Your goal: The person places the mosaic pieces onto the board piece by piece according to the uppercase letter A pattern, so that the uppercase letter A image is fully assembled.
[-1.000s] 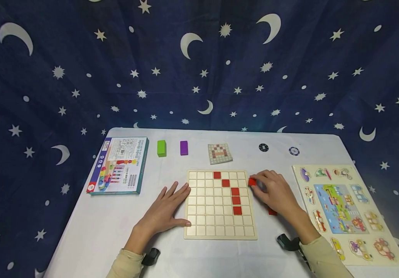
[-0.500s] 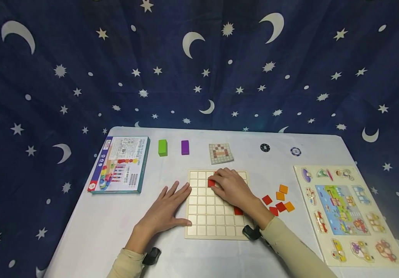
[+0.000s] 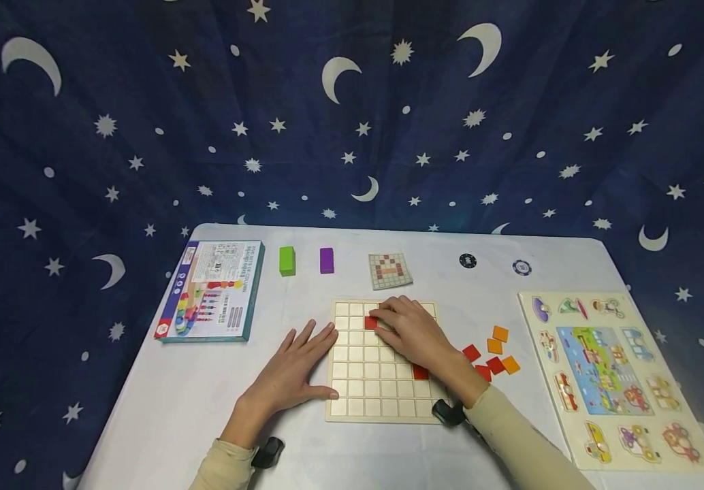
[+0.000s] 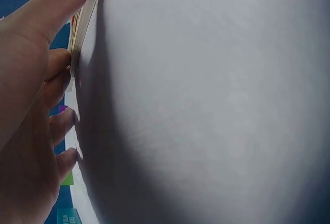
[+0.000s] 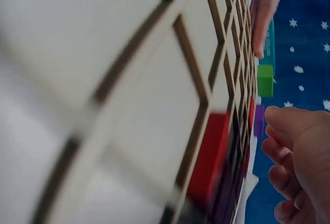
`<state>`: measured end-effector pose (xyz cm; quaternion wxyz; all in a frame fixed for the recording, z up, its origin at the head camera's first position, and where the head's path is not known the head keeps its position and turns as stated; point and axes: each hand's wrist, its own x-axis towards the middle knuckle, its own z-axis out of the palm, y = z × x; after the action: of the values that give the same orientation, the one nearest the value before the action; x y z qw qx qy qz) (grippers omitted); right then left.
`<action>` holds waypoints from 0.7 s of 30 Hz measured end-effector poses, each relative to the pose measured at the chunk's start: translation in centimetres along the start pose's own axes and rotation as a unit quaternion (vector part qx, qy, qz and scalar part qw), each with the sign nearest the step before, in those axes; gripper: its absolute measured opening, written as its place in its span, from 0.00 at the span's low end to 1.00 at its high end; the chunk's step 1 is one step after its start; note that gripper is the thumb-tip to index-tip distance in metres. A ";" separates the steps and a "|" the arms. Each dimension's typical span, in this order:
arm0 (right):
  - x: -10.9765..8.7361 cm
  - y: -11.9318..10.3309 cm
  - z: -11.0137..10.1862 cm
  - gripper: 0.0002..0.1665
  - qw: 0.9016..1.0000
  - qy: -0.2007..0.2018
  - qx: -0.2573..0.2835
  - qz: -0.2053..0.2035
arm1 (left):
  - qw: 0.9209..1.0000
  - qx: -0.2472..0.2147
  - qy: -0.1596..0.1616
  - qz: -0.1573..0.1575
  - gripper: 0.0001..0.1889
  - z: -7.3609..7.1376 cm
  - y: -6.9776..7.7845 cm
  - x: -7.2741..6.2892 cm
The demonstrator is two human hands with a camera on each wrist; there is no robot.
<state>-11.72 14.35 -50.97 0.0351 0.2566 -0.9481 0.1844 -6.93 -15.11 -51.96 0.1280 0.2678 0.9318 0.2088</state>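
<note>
On the white table lies a pale wooden grid board (image 3: 355,389). My left hand (image 3: 287,374) rests at its left side, fingers spread, with the thumb and a fingertip touching the edge. Over the board's upper part, my right hand (image 3: 414,335) has thumb and fingertips at a small square red tile (image 3: 370,323), which sits in a second-row cell. Lower right on the grid, another red tile (image 3: 420,372) shows beside my right wrist; the hand hides other cells. In the right wrist view a red tile (image 5: 209,157) appears close up, and the curled fingers (image 5: 281,152) are at the right.
Loose red and orange tiles (image 3: 495,346) lie right of the board. A pattern card (image 3: 390,271), purple block (image 3: 326,260) and green block (image 3: 287,261) stand behind it. A boxed toy (image 3: 214,292) is left, a picture puzzle (image 3: 618,381) right, with two chips (image 3: 468,260) further back.
My right hand has carried a red tile from beside the board's right edge leftward to the second row. In the last half second the tile shifted slightly left. My left hand stays put.
</note>
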 end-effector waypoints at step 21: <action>-12.4 7.6 -3.8 0.24 0.981 0.108 -0.092 0.129 | 1.000 -0.009 -0.001 -0.007 0.60 0.1 0.2 0.1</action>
<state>-4.88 27.77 -51.95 0.1369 0.1063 -0.9767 0.1264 -6.90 -14.84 -51.92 0.1326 0.2599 0.9317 0.2164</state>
